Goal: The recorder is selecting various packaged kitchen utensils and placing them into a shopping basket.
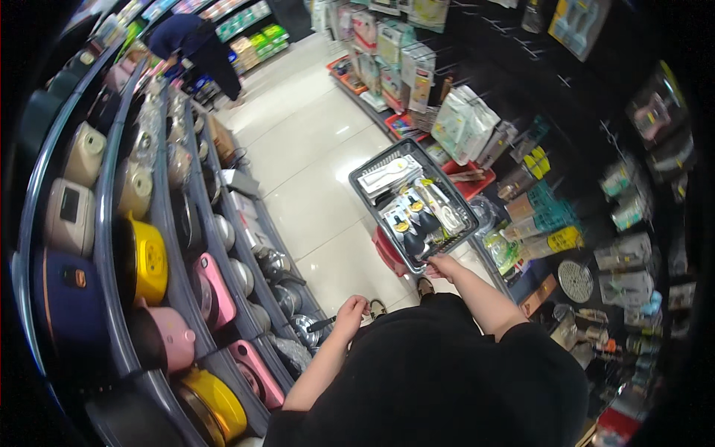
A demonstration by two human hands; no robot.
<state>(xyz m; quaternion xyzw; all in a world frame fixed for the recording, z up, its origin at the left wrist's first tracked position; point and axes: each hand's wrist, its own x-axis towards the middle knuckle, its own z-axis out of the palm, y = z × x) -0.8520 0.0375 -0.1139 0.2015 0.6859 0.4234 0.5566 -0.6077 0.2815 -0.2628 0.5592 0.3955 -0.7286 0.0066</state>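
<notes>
My right hand [445, 267] is closed on the near rim of a black plastic shopping basket [360, 186] in front of me. Inside it lie several packaged goods: a white pack [389, 175] at the far end and black-handled kitchen tools on cards [413, 223] toward the near end. Something red [389, 253] shows beside the basket's lower left side. My left hand [354, 309] hangs to the left, fingers curled in, and I see nothing in it. A black handle [322, 325] from the low shelf ends close behind my left wrist.
Shelves on the left hold rice cookers [71, 216], yellow pots [149, 257], pink pans [216, 290] and metal lids. Packaged kitchen tools [544, 223] hang on a dark rack at the right. Up the tiled aisle [305, 156], a person in dark clothes [194, 45] bends over.
</notes>
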